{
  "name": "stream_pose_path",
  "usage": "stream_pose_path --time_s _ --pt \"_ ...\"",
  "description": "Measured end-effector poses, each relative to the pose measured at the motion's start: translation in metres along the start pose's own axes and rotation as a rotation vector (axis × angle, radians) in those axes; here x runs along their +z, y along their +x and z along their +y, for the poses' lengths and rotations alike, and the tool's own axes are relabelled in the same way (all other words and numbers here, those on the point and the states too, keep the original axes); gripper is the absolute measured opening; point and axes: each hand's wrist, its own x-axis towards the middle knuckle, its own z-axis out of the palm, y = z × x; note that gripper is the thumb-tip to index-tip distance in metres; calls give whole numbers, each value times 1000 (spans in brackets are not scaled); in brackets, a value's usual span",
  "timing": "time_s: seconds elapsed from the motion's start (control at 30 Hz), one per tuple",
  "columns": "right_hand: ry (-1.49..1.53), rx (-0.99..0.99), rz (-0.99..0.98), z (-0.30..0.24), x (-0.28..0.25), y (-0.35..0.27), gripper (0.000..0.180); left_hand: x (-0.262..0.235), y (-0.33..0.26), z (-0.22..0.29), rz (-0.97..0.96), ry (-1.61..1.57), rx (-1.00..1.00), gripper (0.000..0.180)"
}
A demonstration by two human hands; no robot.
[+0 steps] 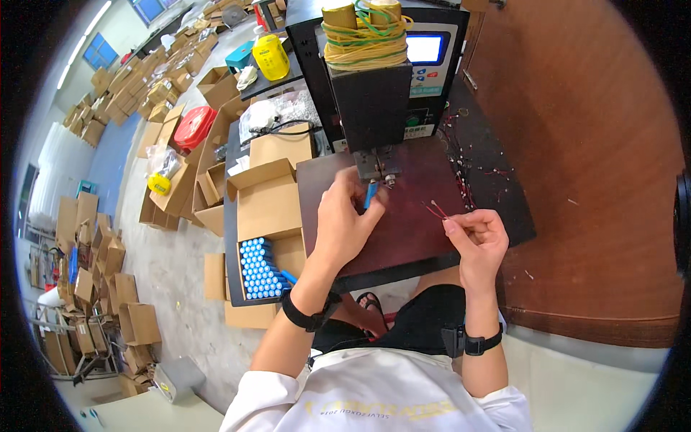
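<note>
My left hand [348, 214] is closed around a blue cylindrical battery cell [371, 195], held tilted just under the head of a spot welding machine [376, 167]. Whether the cell touches the machine's tips, I cannot tell. Over to the right, my right hand [478, 241] pinches a thin red and dark wire lead [436, 210] between thumb and fingers, its bare ends pointing toward the machine. Left of my left forearm, an open cardboard box [268, 199] holds several blue cells [260, 270] standing in rows, with one lying tilted among them.
A dark red board [425, 173] covers the middle of the black table. Loose wire leads [461, 169] lie scattered along its right side. Yellow-green cable [367, 49] is wound on top of the machine. A yellow bottle [271, 57] stands at back left, and cardboard boxes fill the floor beyond.
</note>
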Motion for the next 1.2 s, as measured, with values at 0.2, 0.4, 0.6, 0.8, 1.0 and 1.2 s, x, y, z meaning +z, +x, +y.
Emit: stream_pose_path --time_s 0.2,0.4,0.6,0.8,1.0,1.2 --pt "-3 -16 -31 -2 2 1 27 0 3 -8 10 47 87 20" --pt "-13 -34 -32 -2 5 1 27 4 7 -14 -57 64 140 17" --pt "-26 -50 -36 -1 7 1 28 5 8 -15 -61 66 129 17" --pt "-28 -48 -40 3 6 2 26 8 9 -17 -56 59 132 18" --pt "-19 -59 -47 4 6 3 26 8 9 -19 -54 66 149 18" --pt "-25 -57 -48 4 5 2 27 9 9 -20 -60 61 147 17"
